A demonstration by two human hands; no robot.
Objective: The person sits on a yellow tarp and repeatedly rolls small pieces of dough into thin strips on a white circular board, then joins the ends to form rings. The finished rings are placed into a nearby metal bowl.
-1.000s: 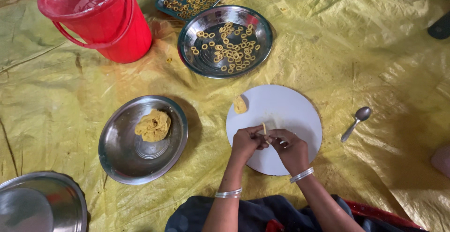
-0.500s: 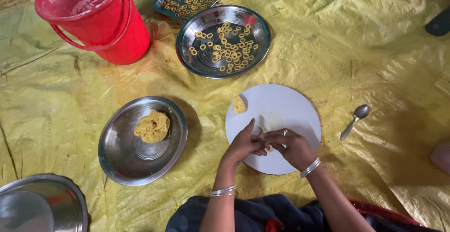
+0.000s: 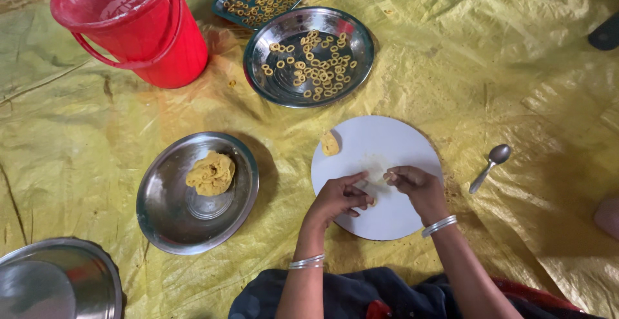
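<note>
Hovering over white round board (image 3: 393, 145) — left hand (image 3: 336, 198), right hand (image 3: 416, 187) curled, each pinching dough bit.

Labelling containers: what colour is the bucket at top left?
Red bucket, with a whitish film inside; the head view shows it.

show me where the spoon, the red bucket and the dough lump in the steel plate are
spoon (image 3: 498, 154), head view, on its bowl.
red bucket (image 3: 169, 55), head view, on its outer side wall.
dough lump (image 3: 210, 173), head view, on the middle of the lump in the steel plate (image 3: 161, 219).
</note>
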